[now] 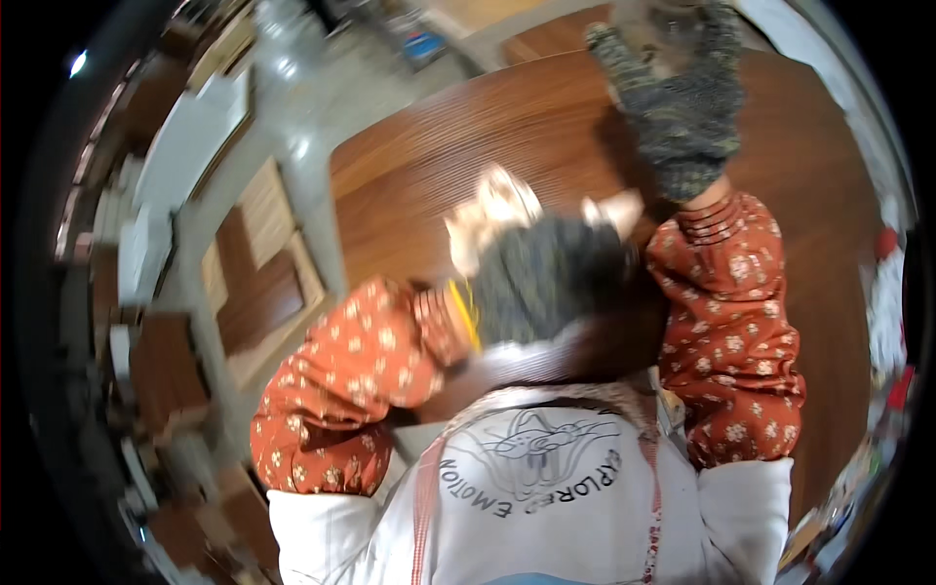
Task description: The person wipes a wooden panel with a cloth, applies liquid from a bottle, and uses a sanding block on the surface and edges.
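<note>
Both my hands wear dark grey mottled gloves, with orange flowered sleeves above them. My left hand [554, 278] is closed over a crumpled pale cloth [495, 210] on a brown wood-grain board [419, 161], close to my body. Cloth sticks out on both sides of that glove, blurred by motion. A yellow band [464, 314] circles the left wrist. Stretched forward, my right hand [688, 107] is at the board's far edge, its thumb and fingers wide apart. What lies between those fingers is blurred, and I cannot make it out.
On the floor to the left lie a pale panel with brown sections [261, 278] and white boards [200, 146]. Stacked brown pieces [168, 370] line the far left. A blue item [421, 45] sits beyond the board. White wrapping [885, 312] runs along the right.
</note>
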The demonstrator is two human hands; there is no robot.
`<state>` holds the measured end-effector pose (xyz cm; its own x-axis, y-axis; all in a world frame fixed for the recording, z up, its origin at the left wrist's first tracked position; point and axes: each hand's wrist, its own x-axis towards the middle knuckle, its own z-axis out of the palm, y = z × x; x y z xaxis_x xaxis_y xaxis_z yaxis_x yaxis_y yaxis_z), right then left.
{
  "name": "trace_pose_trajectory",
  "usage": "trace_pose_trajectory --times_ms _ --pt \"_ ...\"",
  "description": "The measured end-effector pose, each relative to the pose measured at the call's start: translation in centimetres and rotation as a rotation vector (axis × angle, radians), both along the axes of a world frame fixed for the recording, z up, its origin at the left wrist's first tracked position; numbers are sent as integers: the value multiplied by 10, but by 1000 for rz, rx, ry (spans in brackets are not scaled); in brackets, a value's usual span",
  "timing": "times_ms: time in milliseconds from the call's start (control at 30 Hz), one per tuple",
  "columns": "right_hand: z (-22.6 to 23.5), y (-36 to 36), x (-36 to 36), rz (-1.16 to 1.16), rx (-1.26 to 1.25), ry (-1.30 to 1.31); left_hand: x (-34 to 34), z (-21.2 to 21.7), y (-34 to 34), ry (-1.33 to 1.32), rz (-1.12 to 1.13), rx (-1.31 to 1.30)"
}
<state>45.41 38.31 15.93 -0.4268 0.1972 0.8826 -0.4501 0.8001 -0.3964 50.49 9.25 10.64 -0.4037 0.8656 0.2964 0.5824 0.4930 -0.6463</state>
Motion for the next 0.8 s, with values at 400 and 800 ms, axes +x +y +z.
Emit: trace_pose_trajectory --times_ms 400,800 --pt "-30 115 145 -648 -182 -219 -242 -12 -64 -247 462 448" --pt "-43 167 240 -1087 -278 -72 -133 -18 266 -579 -610 278"
